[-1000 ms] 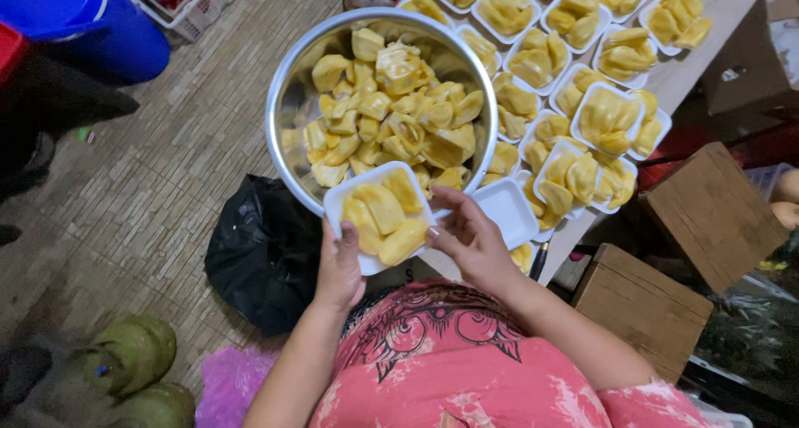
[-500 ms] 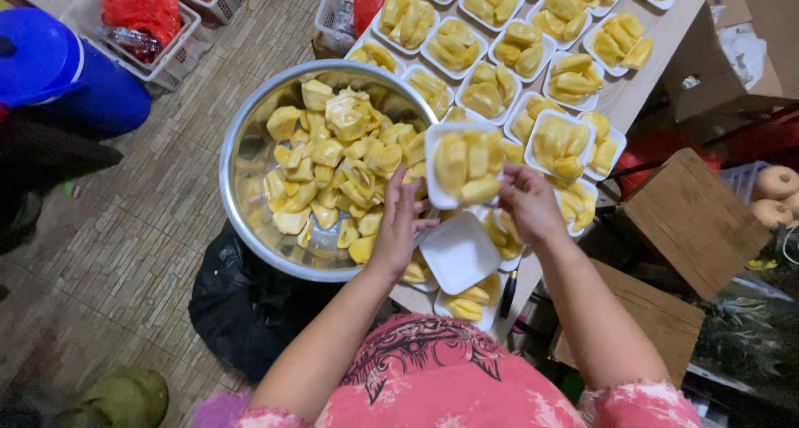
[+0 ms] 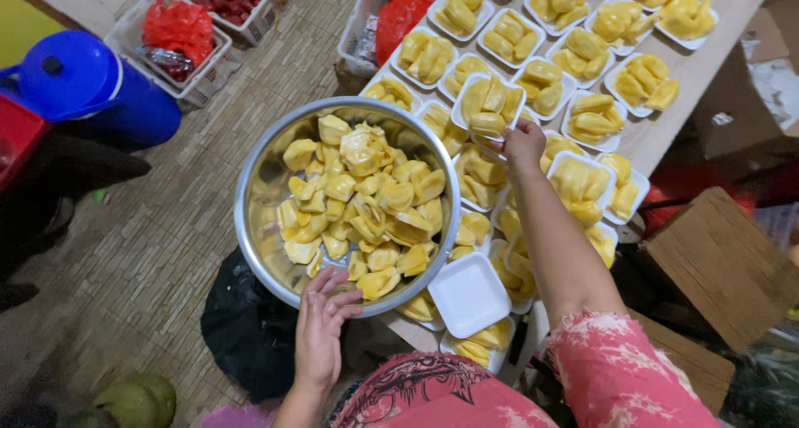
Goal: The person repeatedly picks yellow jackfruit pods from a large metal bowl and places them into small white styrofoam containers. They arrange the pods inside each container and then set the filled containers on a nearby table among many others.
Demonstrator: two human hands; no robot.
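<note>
Left hand (image 3: pixel 320 328) rested on near rim of steel bowl (image 3: pixel 345 203) of yellow jackfruit pieces, fingers spread open, seemingly to steady it. Empty white foam tray (image 3: pixel 468 293) lay beside. Right hand (image 3: pixel 523 141), fingers pinched on filled foam tray (image 3: pixel 488 105), held it farther over tabletop (image 3: pixel 724 29) than half second before, among other filled trays.

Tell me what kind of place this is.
Probably a fruit stall or small packing spot. A table is crowded with white foam trays of yellow fruit, a big metal bowl holds more, and baskets of red fruit stand on the floor.
</note>
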